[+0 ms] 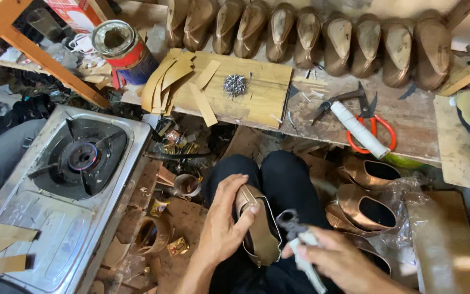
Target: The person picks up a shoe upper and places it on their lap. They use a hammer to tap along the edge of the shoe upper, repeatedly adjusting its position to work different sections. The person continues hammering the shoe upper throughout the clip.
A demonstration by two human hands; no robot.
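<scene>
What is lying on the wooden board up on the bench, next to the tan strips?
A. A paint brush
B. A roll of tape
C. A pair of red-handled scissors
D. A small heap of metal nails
D: a small grey heap of nails sits on the wooden board beside the tan strips; the red-handled scissors lie further right, off the board.

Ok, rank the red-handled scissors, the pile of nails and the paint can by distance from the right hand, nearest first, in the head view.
Measured from the right hand:
1. Red-handled scissors, up and slightly right on the bench.
2. Pile of nails, farther up and left on the wooden board.
3. Paint can, far upper left, beyond the board's corner.
</scene>
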